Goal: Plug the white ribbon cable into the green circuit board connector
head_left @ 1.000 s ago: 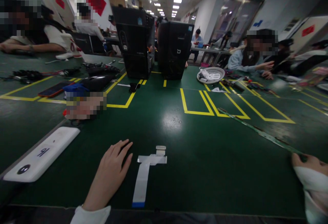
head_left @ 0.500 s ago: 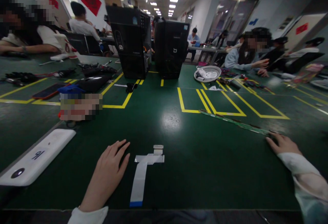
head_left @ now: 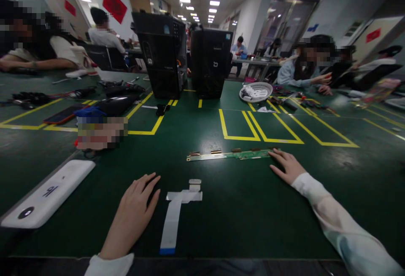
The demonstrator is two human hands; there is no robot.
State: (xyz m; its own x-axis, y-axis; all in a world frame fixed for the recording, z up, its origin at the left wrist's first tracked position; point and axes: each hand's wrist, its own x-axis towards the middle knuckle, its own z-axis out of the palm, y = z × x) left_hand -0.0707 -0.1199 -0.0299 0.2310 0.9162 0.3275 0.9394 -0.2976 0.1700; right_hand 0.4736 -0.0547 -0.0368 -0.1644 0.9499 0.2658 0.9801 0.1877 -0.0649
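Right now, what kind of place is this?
Probably an electronics workroom or training room: a long green circuit board by the right hand, a flat ribbon cable on the taped green table, and several people seated at other tables behind.

We see a dark green table [head_left: 247,208], yellow tape lines [head_left: 242,138]. Strip board [head_left: 253,155]: green with copper-brown bits. Flex cable [head_left: 171,225]: white, blue end. Towers [head_left: 210,63] black, basket [head_left: 257,92] white, wall posters [head_left: 114,5] red. We have a pale sleeve [head_left: 329,213], blotchy teal-brown pattern.
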